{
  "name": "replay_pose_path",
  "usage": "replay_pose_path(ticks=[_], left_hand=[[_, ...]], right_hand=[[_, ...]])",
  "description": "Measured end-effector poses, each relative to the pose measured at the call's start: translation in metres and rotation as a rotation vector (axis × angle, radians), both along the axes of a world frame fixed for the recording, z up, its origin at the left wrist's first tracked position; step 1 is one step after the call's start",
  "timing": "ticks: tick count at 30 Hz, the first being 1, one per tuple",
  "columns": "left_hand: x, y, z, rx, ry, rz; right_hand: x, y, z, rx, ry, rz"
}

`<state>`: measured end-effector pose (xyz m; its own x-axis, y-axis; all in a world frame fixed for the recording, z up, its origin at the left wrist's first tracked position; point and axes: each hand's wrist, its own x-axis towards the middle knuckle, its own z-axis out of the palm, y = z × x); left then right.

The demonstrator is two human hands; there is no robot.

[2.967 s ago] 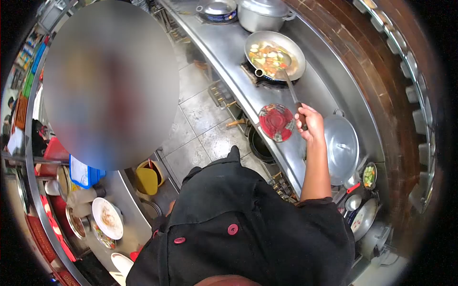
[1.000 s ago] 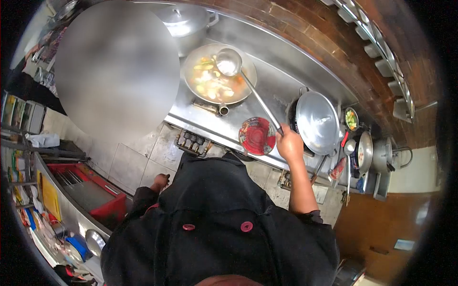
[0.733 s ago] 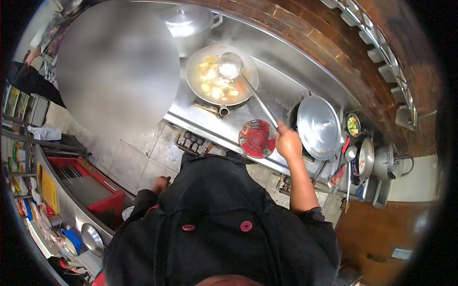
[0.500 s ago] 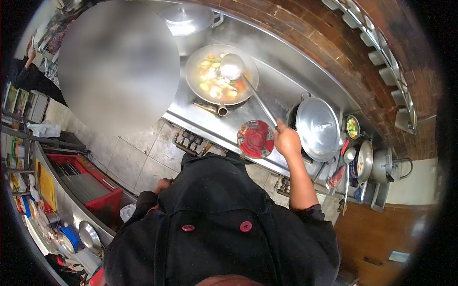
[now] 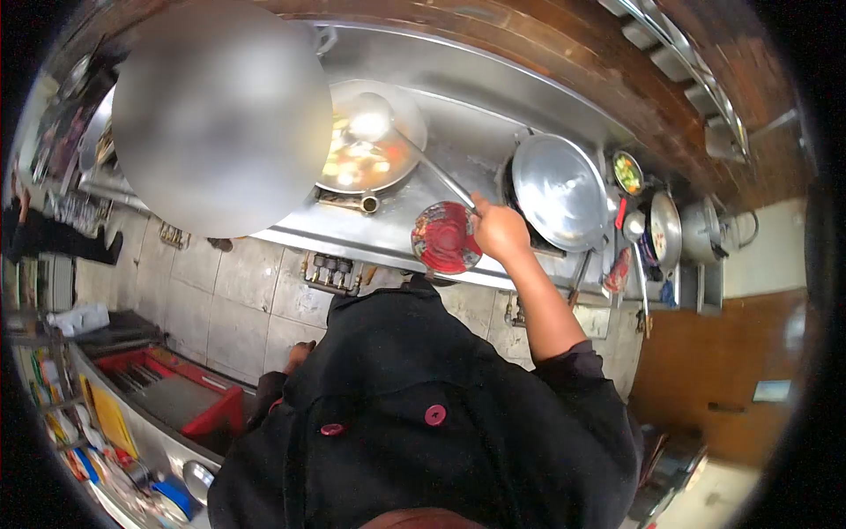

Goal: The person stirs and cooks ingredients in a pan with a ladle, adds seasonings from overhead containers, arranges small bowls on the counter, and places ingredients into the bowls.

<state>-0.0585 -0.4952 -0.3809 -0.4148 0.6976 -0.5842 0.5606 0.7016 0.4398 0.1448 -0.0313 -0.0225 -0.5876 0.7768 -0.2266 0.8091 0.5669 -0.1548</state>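
Our right hand (image 5: 500, 233) is wrapped firmly around the end of the handle of a ladle (image 5: 436, 174). The ladle reaches away from this hand, forward and to its left, until its bowl is above the food (image 5: 357, 166) in the wide pan (image 5: 414, 116). We judge that the cooking is in its course and not finished: the pieces are already in the pan, and they are not yet taken out. How soft they are, and whether the bowl touches them, we cannot tell.

Our left hand (image 5: 300, 353) hangs low over the floor tiles (image 5: 238, 309), well apart from the pan; its fingers look curled, but we cannot tell if they pinch something.

The ladle is of shiny metal, long and straight, with a rounded bowl. The pan is round and pale, and its food shows blurred yellow, white and orange lumps. Just beside the right hand, on its left, lies a red round piece (image 5: 447, 238) with dark patches. To the right of this hand stands a pot under a smooth, domed metal lid (image 5: 557, 185).
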Motion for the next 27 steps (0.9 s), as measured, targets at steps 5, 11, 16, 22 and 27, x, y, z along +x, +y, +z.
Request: replay_pose_path(ticks=[5,11,16,22,27], left_hand=[[-0.026,0.005,-0.047,0.078,0.013,-0.136],[-0.052,0.031,-0.069,0.104,-0.02,-0.236],[-0.059,0.035,-0.083,0.167,-0.013,-0.308],[-0.047,0.04,-0.041,0.159,0.137,-0.428],[-0.024,0.049,-0.017,0.018,-0.331,0.13]], right_hand=[[0.02,0.001,0.02,-0.025,0.188,0.018],[0.06,0.016,0.062,-0.064,0.376,0.109],[0.094,0.013,0.128,-0.131,0.41,0.223],[0.11,-0.007,0.244,-0.286,0.33,0.146],[0.136,-0.007,0.306,-0.233,0.377,0.139]])
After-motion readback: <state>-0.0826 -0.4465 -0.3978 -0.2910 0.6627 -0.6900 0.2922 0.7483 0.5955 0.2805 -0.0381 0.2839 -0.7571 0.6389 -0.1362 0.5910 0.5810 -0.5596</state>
